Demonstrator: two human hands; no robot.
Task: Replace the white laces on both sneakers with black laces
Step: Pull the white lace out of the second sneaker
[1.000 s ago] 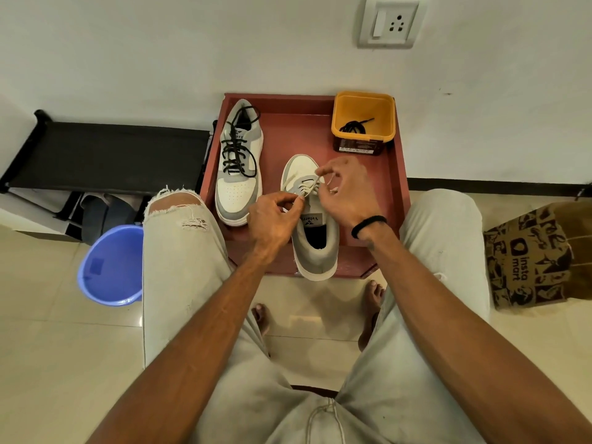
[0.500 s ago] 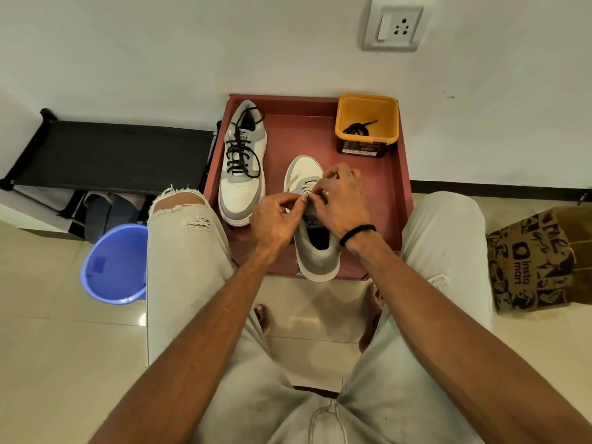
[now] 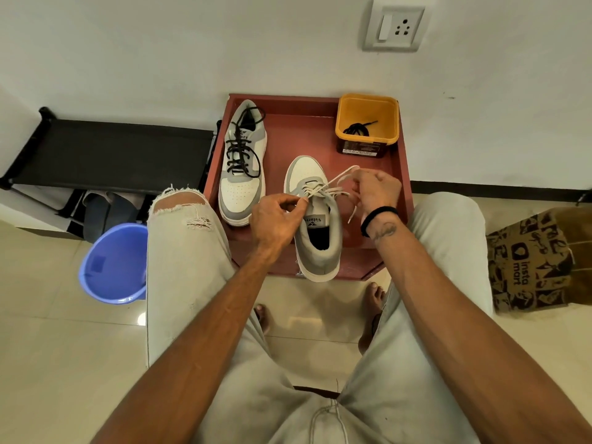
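Observation:
Two grey-and-white sneakers sit on a red table [image 3: 397, 174]. The left sneaker [image 3: 242, 161] carries black laces. The right sneaker [image 3: 315, 219] holds a white lace [image 3: 333, 182], partly drawn out. My left hand [image 3: 275, 219] pinches the shoe's left edge at the lace crossings. My right hand [image 3: 374, 189] grips a loop of the white lace, pulled out to the right, with one end dangling below it. A loose black lace [image 3: 358, 128] lies inside an orange tub [image 3: 368, 123] at the table's back right.
A blue bucket [image 3: 113, 262] stands on the floor at the left, below a black rack [image 3: 112, 152]. A printed paper bag [image 3: 538, 257] stands at the right. My knees flank the table and my bare feet rest under its front edge.
My right hand has moved from the shoe's tongue out to the right, drawing a loop of white lace with it. The left hand stays at the eyelets.

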